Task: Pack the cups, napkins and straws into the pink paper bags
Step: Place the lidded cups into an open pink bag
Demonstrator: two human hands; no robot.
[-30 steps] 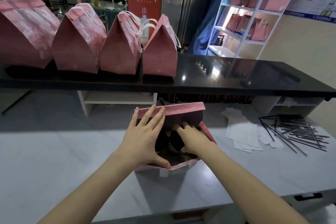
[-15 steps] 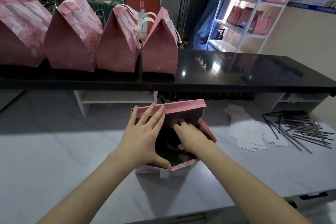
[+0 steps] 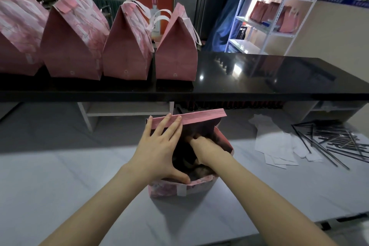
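Observation:
An open pink paper bag (image 3: 201,118) stands on the white table in front of me. My left hand (image 3: 159,150) spreads across the bag's left edge, fingers on its far rim and thumb on its near rim, holding the mouth apart. My right hand (image 3: 205,147) reaches down inside the bag, fingers curled in the dark interior; what they touch is hidden. White napkins (image 3: 273,144) lie flat to the right of the bag. A loose heap of dark straws (image 3: 335,142) lies further right.
Several closed pink bags (image 3: 175,56) stand in a row on the black counter (image 3: 269,78) behind the table. A white metal shelf (image 3: 279,8) with more pink bags is at the back right. The table's near edge (image 3: 299,223) runs close to me.
My right hand has pushed deeper into the bag and the dark round shapes seen beside it earlier are now covered. The left hand keeps its hold on the bag's rim.

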